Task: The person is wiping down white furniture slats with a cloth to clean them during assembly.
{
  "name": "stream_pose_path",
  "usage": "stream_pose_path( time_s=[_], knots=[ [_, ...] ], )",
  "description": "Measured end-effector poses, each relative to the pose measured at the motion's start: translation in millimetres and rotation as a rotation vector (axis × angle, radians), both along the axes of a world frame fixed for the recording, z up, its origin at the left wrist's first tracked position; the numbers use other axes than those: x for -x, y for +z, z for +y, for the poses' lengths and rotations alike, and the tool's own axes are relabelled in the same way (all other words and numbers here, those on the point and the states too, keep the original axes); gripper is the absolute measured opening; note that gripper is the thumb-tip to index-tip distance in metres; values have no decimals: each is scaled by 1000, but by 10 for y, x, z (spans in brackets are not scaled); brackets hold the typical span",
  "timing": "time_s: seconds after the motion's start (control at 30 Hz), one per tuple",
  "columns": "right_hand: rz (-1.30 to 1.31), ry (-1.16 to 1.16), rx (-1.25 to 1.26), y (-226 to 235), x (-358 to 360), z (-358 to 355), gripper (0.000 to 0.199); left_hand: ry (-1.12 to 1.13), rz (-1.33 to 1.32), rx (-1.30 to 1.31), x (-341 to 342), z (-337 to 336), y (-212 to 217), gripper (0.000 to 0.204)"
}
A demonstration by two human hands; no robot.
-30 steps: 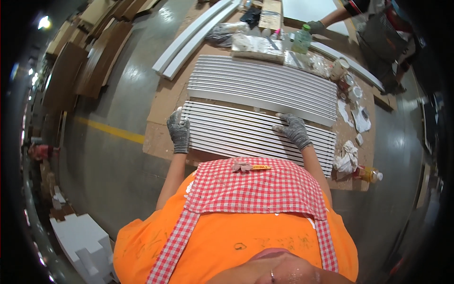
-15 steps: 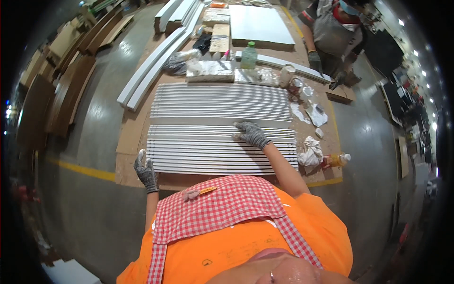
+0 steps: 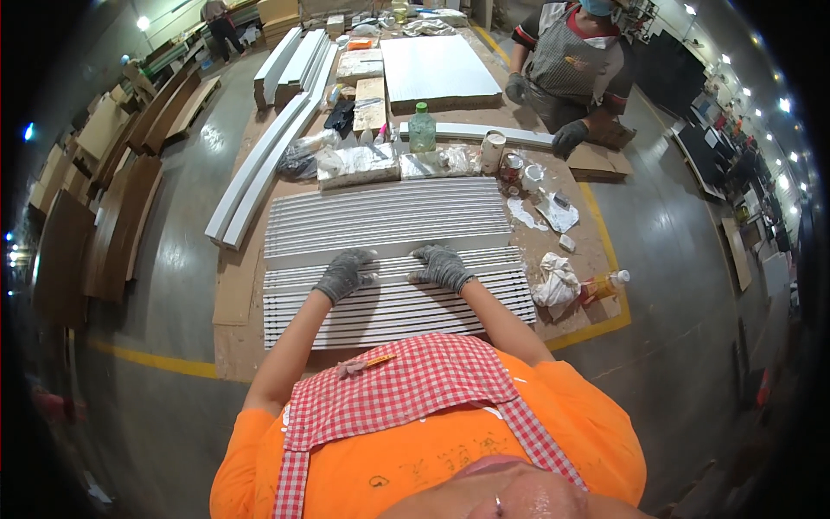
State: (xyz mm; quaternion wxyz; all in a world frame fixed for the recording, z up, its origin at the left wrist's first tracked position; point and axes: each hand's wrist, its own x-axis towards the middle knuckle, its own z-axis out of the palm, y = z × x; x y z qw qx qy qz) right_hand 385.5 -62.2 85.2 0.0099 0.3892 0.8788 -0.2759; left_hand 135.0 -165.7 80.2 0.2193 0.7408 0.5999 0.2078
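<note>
Two groups of white slats lie in rows on the worktable in front of me, a far slatted panel (image 3: 385, 212) and a near slatted panel (image 3: 398, 307). A plain pale strip (image 3: 393, 249) runs between them. My left hand (image 3: 346, 275), in a grey glove, rests on the far part of the near panel, its fingers pointing right and its thumb apart. Facing it is my right hand (image 3: 441, 268), gloved alike, with fingers and thumb apart over the slats beside the strip. A gap separates the two hands. Whether the fingertips press on a slat edge is hard to see.
Beyond the panels stand a green-capped bottle (image 3: 422, 128), wrapped blocks (image 3: 359, 166) and cans (image 3: 492, 151). A white rag (image 3: 556, 281) and an amber bottle (image 3: 603, 286) lie at right. Long white boards (image 3: 268, 173) lie left. A gloved co-worker (image 3: 571, 65) stands far right.
My left hand has come from the near panel's left end onto its slats. My right hand now faces it. The co-worker's hands have moved, and my view has tilted up.
</note>
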Motion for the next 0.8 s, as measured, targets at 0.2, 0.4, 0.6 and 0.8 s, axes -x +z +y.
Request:
stream_pose_path(
  time_s=[0.2,0.4,0.6,0.8],
  knots=[
    [86,-59,44,104,-42,-129,74,-163,47,359,-47,386,15,57],
    [27,29,-193,77,-33,-177,73,-312,140,265,-133,511,-318,62],
    [502,-57,-365,-65,-71,-581,42,-254,257,356,-290,486,-30,64],
    [723,-64,-58,-160,-20,-802,32,-310,236,25,-92,437,-103,65]
  ],
)
